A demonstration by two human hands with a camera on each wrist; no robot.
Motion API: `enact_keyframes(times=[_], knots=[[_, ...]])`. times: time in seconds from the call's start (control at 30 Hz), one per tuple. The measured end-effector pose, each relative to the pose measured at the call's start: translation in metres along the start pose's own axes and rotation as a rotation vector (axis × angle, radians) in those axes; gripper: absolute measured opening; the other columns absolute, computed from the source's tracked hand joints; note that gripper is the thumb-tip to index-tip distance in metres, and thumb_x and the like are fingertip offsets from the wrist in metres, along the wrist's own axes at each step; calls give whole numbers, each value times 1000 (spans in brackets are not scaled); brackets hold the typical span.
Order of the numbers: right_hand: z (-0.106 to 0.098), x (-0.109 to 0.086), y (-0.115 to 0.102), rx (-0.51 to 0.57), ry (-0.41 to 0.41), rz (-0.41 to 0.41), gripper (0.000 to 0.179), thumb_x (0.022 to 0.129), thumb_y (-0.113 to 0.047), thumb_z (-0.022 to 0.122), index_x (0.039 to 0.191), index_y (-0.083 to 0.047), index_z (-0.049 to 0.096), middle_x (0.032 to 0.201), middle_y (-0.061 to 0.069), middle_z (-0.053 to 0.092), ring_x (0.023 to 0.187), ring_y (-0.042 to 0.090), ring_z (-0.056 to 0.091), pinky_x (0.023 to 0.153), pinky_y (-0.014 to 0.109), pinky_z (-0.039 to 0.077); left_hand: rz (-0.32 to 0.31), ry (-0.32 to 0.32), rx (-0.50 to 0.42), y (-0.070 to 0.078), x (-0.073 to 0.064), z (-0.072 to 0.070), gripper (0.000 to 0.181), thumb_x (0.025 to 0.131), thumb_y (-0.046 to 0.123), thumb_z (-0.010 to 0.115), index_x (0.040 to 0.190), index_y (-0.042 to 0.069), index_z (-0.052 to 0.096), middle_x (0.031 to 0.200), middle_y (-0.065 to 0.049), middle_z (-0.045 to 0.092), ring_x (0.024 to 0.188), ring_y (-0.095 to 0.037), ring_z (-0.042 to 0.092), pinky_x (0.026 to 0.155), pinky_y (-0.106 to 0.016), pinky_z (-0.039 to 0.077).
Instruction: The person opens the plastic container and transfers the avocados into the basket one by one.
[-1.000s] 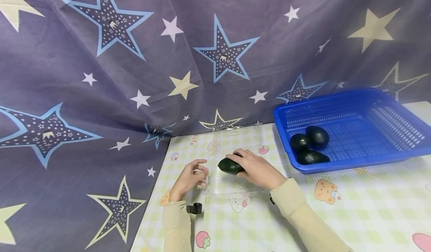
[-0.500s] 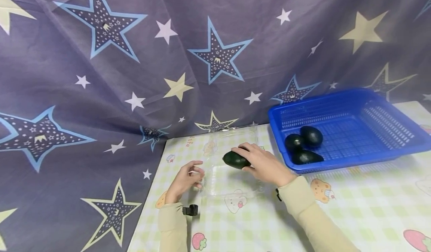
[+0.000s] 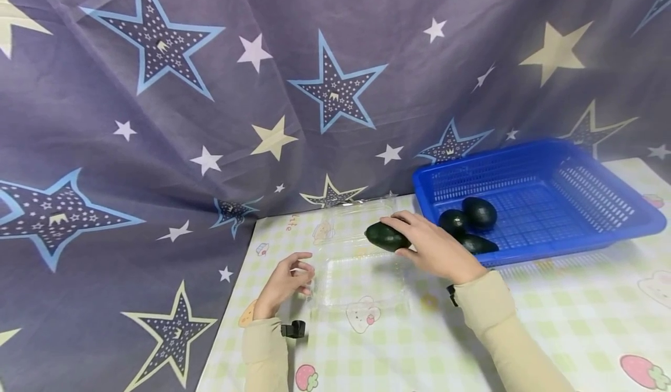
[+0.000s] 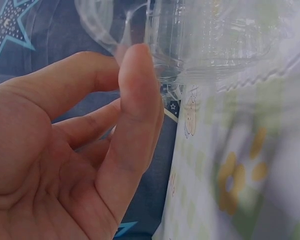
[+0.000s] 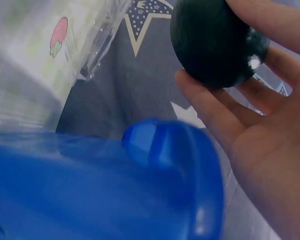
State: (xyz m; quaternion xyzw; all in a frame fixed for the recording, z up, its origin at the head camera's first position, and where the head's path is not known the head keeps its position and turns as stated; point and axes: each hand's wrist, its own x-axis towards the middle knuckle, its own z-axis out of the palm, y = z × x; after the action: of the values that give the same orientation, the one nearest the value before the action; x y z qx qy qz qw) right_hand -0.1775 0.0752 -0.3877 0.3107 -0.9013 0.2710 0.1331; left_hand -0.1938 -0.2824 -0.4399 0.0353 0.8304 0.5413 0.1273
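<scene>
My right hand [image 3: 437,246] holds a dark green avocado [image 3: 387,237] in its fingers, raised above the table between a clear plastic box and the blue basket. The right wrist view shows the avocado [image 5: 212,42] between thumb and fingertips, with the basket's rim below. A see-through hinged clamshell box [image 3: 362,281] lies on the table, lid folded back toward the curtain, its base bare. At the box's left edge, my left hand [image 3: 285,281] pinches the rim with curved fingers. Up close, the left fingertips [image 4: 137,65] overlap the clear plastic rim [image 4: 155,70].
A blue perforated basket [image 3: 603,240] stands at the right with several avocados [image 3: 479,212] in its left corner. The table wears a green-and-white checked cloth [image 3: 419,345]. Behind it hangs a purple star-patterned curtain [image 3: 362,42], reaching down past the table's left edge.
My right hand has lifted the avocado from over the box and carried it right, toward the basket. The left hand keeps its place at the box. The view has shifted slightly.
</scene>
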Motion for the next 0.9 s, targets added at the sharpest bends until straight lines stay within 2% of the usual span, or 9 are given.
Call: enact_keyframes(times=[0.23,0.5,0.9], knots=[[-9,-6,8,-6,-6,43,66,87,-17,78,147,-14,48,136,14,54,118,31,58,95,47,55,1,-5,-17,-3,2,2,52,95,3,63,143,-2,45,105,-18,60,78,-32,64,61,-35,64],[-15,-9,16,-8,-10,67,65,88,-17,76,147,-12,48,136,17,53,119,34,57,96,50,55,1,-15,0,-1,1,-1,54,94,5,63,144,-3,43,105,-18,60,75,-28,65,63,-39,64],[-25,-18,24,-1,45,68,65,88,-16,76,146,-10,47,135,14,53,116,32,58,92,49,55,-3,-20,3,0,1,-1,55,95,6,64,144,-4,42,107,-19,60,76,-27,65,64,-39,64]])
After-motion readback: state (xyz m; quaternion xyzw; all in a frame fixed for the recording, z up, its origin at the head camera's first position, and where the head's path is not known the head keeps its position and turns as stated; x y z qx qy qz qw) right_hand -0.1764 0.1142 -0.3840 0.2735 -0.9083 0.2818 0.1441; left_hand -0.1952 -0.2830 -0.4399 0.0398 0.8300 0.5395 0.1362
